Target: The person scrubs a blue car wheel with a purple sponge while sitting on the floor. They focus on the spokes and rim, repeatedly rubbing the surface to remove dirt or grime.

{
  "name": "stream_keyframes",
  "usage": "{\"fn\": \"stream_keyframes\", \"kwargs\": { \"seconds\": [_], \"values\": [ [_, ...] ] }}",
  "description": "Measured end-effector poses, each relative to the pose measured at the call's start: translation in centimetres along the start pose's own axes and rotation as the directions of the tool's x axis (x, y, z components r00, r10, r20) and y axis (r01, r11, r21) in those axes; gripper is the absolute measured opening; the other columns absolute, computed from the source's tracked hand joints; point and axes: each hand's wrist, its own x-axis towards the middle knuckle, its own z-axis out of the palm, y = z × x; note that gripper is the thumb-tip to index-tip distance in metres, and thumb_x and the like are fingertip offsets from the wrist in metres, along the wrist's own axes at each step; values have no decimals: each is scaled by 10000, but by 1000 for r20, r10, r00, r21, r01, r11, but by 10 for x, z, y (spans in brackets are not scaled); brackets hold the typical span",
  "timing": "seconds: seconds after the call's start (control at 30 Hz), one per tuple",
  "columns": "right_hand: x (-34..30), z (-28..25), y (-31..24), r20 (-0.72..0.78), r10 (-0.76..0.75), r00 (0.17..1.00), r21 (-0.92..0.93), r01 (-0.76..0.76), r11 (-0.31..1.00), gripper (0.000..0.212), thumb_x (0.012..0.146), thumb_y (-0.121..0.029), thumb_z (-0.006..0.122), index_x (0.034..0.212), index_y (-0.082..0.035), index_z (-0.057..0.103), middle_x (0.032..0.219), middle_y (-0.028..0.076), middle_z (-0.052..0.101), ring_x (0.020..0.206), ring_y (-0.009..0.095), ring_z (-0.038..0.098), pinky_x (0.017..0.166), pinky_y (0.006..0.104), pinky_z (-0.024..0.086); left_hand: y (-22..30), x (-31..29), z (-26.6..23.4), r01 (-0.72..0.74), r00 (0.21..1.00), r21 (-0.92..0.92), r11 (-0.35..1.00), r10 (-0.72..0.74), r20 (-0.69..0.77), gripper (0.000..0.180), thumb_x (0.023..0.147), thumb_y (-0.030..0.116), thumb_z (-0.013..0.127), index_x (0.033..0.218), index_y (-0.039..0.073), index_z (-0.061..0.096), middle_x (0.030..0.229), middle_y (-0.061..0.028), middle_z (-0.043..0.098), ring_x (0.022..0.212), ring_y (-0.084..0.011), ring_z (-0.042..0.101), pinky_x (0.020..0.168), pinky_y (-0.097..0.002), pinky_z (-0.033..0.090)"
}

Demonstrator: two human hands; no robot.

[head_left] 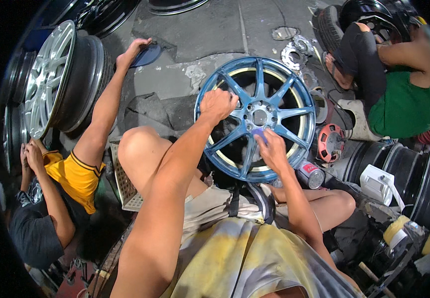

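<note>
Right hand [274, 150] part-closed, fingertips pressing a small purple piece [260, 134] onto the wheel rim [285, 113] just below its hub [259, 117]; pad or cloth, can't tell. Left hand [218, 105] curled closed over a left-side spoke, looks like a bracing grip, finger undersides hidden. Step in hand, my read: rubbing down the spoke faces. Next move calls for light, even strokes along the spoke and into the corner at the hub, left hand firm so nothing turns. Rim sits face up right in front of me, near my bent knees [141, 141]. Blue spokes and outer lip, paler streaks, sheen uneven; hub silvery, dark centre, bolt holes around it. Can [312, 176] just beside the lower right edge, red round-faced unit [330, 142] past it. Farther: toothed metal rings [287, 51] on the floor [269, 30], co-worker in green [403, 107] at right.
</note>
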Motion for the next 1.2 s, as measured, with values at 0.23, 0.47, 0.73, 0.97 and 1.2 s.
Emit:
{"fn": "stream_keyframes", "kwargs": {
  "seconds": [0.23, 0.47, 0.73, 0.97, 1.2],
  "values": [
    [-52, -108, 52, -16, 219, 976, 206, -211, 955, 226, 1013, -167, 652, 1124, 20, 714, 945, 76, 704, 849, 169, 624, 799, 322, 497, -3, 1, 1, -2, 1000, 27, 1000, 2, -2, 463, 960, 443, 554, 928, 57, 809, 937, -252, 744, 919, -436, 724, 878, -506, 566],
    [-126, -114, 85, 216, 633, 744, 238, -669, 704, 330, 978, -325, 701, 1144, -47, 763, 959, 29, 710, 851, 117, 602, 785, 292, 498, -8, -7, 7, 15, 999, 35, 999, -17, 42, 496, 988, 416, 517, 908, 15, 795, 948, -271, 742, 940, -447, 725, 894, -513, 567],
    [-114, -40, 75, 193, 709, 678, 517, -685, 514, 353, 920, -376, 673, 1042, -64, 786, 990, 64, 744, 857, 176, 677, 792, 346, 534, -7, -11, 15, 6, 992, 56, 998, -13, 127, 609, 1049, 427, 385, 974, -32, 778, 1047, -291, 735, 1034, -470, 702, 968, -534, 532],
    [-57, -62, 83, -269, 608, 747, 362, -507, 782, 439, 884, -431, 626, 1016, -51, 804, 889, 190, 758, 851, 292, 718, 805, 428, 525, -35, -30, 42, 170, 971, -99, 980, -150, 187, 691, 1054, 479, 331, 1037, -64, 759, 1042, -318, 725, 1052, -482, 694, 1013, -530, 511],
    [-12, -73, 64, -369, 403, 837, 172, -365, 915, 387, 914, -376, 612, 1024, -38, 765, 948, 266, 711, 958, 446, 659, 884, 515, 503, -24, -57, 38, 67, 958, -140, 988, -25, 286, 664, 1027, 477, 425, 910, -102, 728, 978, -315, 728, 991, -447, 720, 943, -473, 549]
  ]
}}
